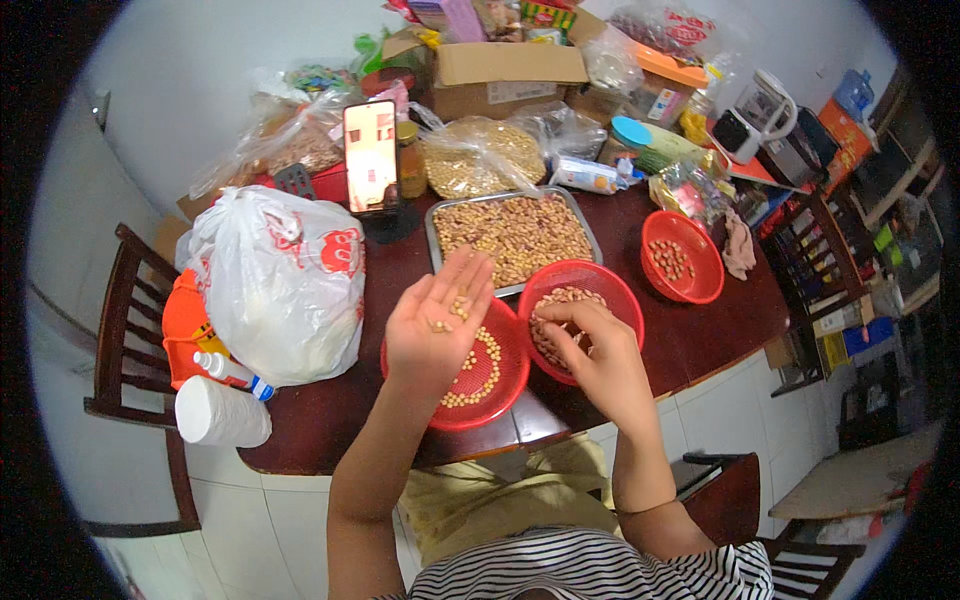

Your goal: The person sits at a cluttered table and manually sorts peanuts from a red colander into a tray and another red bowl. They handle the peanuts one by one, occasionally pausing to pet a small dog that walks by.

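Observation:
My left hand [435, 330] is turned palm up with fingers extended, and a few pale yellow beans [441, 325] lie on it. It hovers over a red plastic basket [517, 379], partly hiding it; more pale beans [491, 352] rest inside. My right hand [604, 352] is above a second red basket [636, 311] of pinkish-brown kernels [570, 296], probably peanuts. Its thumb and forefinger are bent close together; whether anything is between them cannot be made out. Behind both baskets, a metal tray [592, 232] is spread with mixed yellow and brown kernels [514, 236].
A smaller red basket [709, 277] with several brown kernels stands right, beside a cloth [739, 244]. At left are a white plastic bag [285, 292], a paper roll [225, 412] and a bottle [232, 373]. A propped phone [370, 157] and a bag of yellow beans [484, 154] stand behind.

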A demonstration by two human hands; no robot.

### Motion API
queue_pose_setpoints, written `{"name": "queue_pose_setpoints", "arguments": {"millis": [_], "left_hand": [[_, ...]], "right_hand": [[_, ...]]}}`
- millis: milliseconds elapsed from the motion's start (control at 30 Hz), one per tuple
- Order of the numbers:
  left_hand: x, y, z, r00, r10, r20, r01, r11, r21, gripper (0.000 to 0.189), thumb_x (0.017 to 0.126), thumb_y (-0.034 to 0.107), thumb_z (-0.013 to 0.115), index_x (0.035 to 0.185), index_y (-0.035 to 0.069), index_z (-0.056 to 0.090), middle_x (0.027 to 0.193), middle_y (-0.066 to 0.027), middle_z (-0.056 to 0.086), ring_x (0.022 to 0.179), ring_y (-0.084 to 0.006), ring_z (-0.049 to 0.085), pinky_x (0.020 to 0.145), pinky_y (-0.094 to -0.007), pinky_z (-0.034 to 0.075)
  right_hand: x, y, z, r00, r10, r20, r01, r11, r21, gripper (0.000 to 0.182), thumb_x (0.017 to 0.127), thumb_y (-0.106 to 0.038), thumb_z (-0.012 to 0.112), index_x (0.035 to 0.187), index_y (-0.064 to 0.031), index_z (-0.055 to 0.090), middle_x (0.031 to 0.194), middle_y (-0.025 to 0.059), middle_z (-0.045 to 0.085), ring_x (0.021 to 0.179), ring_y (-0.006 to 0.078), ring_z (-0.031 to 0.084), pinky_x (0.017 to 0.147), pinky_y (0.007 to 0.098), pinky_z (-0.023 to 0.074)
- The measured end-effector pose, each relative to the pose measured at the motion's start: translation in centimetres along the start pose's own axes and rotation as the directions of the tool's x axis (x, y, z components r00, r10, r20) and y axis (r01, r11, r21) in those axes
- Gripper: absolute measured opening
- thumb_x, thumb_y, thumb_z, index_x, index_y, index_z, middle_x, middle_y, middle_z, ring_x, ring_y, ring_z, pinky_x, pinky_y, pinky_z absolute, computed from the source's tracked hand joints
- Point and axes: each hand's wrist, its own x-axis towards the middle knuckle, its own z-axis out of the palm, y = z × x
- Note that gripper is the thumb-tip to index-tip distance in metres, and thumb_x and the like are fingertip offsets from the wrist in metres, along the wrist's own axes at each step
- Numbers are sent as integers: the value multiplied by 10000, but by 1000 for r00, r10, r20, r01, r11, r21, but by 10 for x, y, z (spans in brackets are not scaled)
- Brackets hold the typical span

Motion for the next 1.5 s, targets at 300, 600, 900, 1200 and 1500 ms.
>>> {"name": "queue_pose_setpoints", "arguments": {"millis": [300, 600, 900, 1200, 1500], "left_hand": [[-3, -3, 0, 997, -2, 81, -13, 983, 183, 582, 1081, 270, 314, 1573, -41, 320, 1593, -212, 409, 1498, -320, 373, 1263, -460, 255], [-3, -10, 0, 999, 36, -26, -30, 978, 207, 575, 1070, 253, 303, 1542, -72, 344, 1588, -254, 399, 1493, -347, 373, 1261, -462, 259], [-2, -4, 5, 1000, 16, -12, -16, 999, 47, 602, 1066, 248, 382, 1572, -61, 279, 1618, -221, 349, 1520, -313, 322, 1274, -432, 234], [-2, 0, -3, 999, 13, -37, -11, 999, 50, 574, 1075, 228, 388, 1575, -42, 305, 1618, -198, 367, 1524, -276, 331, 1272, -418, 246], [0, 4, -12, 999, 7, -31, -7, 1000, -1, 574, 1066, 237, 417, 1557, -50, 341, 1599, -206, 395, 1511, -289, 353, 1270, -432, 255]], "right_hand": [[24, -34, 57, 984, -87, 155, 80, 995, 51, 244, 916, -127, 742, 1120, -3, 695, 1030, 164, 659, 938, 353, 667, 823, 419, 536], [27, -26, 64, 975, -119, 189, 108, 992, 67, 192, 940, -115, 698, 1065, 15, 632, 1074, 214, 616, 982, 421, 635, 835, 464, 515], [11, 6, 8, 999, -30, 45, 27, 998, 61, 125, 948, -78, 691, 1050, -8, 691, 984, 167, 693, 920, 344, 686, 807, 416, 542], [-5, 71, -35, 898, 162, 410, -101, 981, -167, 96, 861, -67, 677, 913, -7, 730, 922, 195, 722, 900, 368, 706, 812, 452, 554], [-2, 76, -21, 820, 188, 541, -65, 969, -238, 144, 851, -84, 711, 977, -27, 749, 942, 145, 753, 888, 325, 728, 797, 411, 566]]}}
